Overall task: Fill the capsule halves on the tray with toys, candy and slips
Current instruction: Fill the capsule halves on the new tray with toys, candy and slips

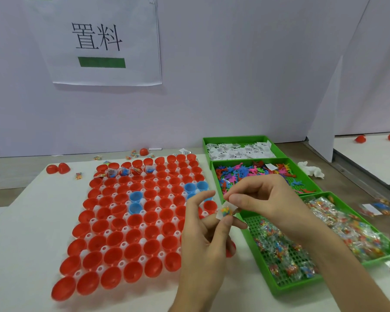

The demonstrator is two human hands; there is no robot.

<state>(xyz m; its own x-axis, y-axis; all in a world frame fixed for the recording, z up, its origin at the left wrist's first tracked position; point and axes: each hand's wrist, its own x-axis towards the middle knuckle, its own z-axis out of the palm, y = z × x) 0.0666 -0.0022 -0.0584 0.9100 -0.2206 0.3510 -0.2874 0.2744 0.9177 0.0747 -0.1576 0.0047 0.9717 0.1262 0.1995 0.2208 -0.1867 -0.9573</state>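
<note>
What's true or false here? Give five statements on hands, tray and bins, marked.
1. The left hand and right hand both hold one candy packet. True.
2. Most capsule halves on the tray are blue. False: most are red, only a few are blue.
3. The farthest green bin holds white slips. True.
4. The toy figures lie in the nearest bin. False: they fill the middle bin; the nearest bin holds candy packets.
5. Some far-left halves already hold packets. True.
</note>
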